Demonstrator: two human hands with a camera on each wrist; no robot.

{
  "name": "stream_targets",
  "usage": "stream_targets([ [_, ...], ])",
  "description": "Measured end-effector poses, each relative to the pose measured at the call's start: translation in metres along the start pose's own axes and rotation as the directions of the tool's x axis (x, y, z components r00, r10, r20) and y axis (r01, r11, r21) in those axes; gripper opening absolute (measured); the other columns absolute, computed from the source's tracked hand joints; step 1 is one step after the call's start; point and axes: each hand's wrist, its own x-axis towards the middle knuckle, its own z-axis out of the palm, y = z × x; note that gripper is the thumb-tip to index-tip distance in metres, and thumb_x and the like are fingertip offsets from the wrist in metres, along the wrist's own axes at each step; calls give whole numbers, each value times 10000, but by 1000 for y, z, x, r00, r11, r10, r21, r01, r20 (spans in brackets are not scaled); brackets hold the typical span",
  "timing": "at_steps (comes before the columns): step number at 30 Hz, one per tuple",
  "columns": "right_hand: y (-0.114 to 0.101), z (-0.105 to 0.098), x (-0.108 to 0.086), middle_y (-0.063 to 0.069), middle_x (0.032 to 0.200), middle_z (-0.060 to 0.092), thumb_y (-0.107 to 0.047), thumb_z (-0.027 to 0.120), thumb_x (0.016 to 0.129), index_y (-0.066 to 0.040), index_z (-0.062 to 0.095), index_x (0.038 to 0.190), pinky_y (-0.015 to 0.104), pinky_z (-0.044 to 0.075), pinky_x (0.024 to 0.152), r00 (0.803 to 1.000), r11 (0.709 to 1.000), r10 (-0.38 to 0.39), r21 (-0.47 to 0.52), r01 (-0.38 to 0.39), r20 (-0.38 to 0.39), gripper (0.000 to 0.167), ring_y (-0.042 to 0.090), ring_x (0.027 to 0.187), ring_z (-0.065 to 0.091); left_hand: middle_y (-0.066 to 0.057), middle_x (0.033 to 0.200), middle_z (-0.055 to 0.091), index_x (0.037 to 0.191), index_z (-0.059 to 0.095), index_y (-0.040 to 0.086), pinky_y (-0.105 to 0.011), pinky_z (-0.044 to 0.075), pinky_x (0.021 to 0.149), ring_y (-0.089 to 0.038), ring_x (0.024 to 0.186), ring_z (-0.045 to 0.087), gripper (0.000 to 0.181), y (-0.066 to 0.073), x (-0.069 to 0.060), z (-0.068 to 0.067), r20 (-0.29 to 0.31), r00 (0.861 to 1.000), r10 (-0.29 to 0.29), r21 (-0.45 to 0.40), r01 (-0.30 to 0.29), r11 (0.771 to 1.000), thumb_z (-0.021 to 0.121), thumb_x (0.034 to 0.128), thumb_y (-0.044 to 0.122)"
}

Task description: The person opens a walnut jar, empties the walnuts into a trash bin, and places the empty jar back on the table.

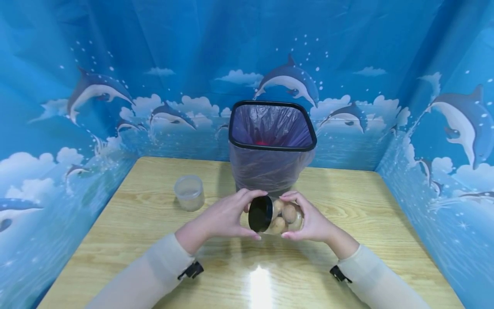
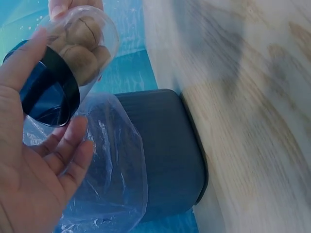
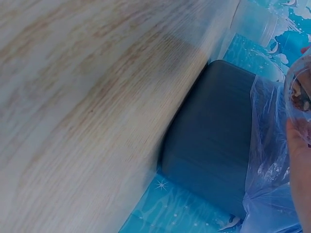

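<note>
A clear jar (image 1: 284,218) of brown walnuts lies on its side in the air over the table, its black lid (image 1: 260,213) facing left. My left hand (image 1: 229,216) holds the lid between thumb and fingers, and the left wrist view shows the lid (image 2: 51,87) between the thumb and the curled fingertips. My right hand (image 1: 314,222) grips the clear end of the jar, thumb below and fingers above. Only part of the right hand (image 3: 300,179) and the jar's bottom (image 3: 300,92) shows at the edge of the right wrist view.
Just behind the hands stands a dark trash bin (image 1: 270,171) with a translucent purple liner and black rim; something red is inside. An open clear plastic cup (image 1: 189,193) stands left on the wooden table (image 1: 347,197). Blue dolphin-print curtains (image 1: 185,51) surround the table.
</note>
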Motion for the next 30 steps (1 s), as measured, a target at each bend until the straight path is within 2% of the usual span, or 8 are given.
stream_targets([
  [4,-2,-1,0,157,1372,438,-53,929,637,-51,475,1358,192,402,1041,1000,1000,9,-19,-9,-2,852,134,1235,485,80,1095,547,1543,311,292,-243,482,639,-75,848,576,1051,3,0,2,4,996,-90,-37,90,995,786,698,699],
  [8,-4,-1,1,130,1368,451,-63,928,640,-69,485,1346,193,391,1055,1000,999,20,-38,-20,-6,834,141,1242,487,88,1035,573,1514,337,269,-241,477,620,-65,790,576,1040,6,0,5,-3,989,-150,-53,149,987,757,690,744],
  [13,-6,-1,1,106,1360,461,-78,931,633,-81,492,1337,195,397,1048,999,998,39,-40,-39,-8,830,145,1228,497,83,937,607,1487,354,211,-244,472,582,-34,668,548,1033,10,1,7,-4,976,-217,-89,216,972,754,695,741],
  [18,-5,-1,1,140,1364,461,-66,938,616,-51,490,1343,190,394,1049,999,999,37,-36,-38,-13,854,139,1226,495,78,971,632,1520,319,224,-252,475,582,-23,642,546,1085,11,0,7,13,966,-259,-109,259,960,768,677,739],
  [21,-5,-1,1,165,1362,460,-50,941,600,-26,487,1345,183,382,1054,999,998,30,-50,-31,-16,873,123,1228,487,66,1113,613,1581,226,275,-263,482,603,-43,719,558,1182,8,-1,3,48,968,-247,-117,251,961,753,651,778],
  [23,-6,-1,2,189,1350,462,-20,933,582,5,485,1333,176,371,1057,999,997,28,-66,-29,-20,875,110,1228,483,70,1177,569,1602,152,337,-264,487,601,-54,778,556,1235,5,-1,1,67,974,-218,-117,224,968,744,623,803],
  [26,-5,0,2,223,1326,466,11,918,572,40,484,1312,173,368,1058,1000,997,21,-78,-22,-24,858,110,1220,487,51,1258,528,1601,108,398,-247,490,618,-52,851,550,1250,2,-2,-2,56,990,-131,-91,135,987,773,611,773],
  [30,-3,0,2,214,1334,470,-21,926,571,26,487,1323,180,373,1058,1000,996,18,-85,-20,-25,872,128,1218,491,28,1243,509,1594,155,405,-227,484,609,-51,858,552,1191,2,-2,-4,36,999,-41,-36,42,998,812,646,698],
])
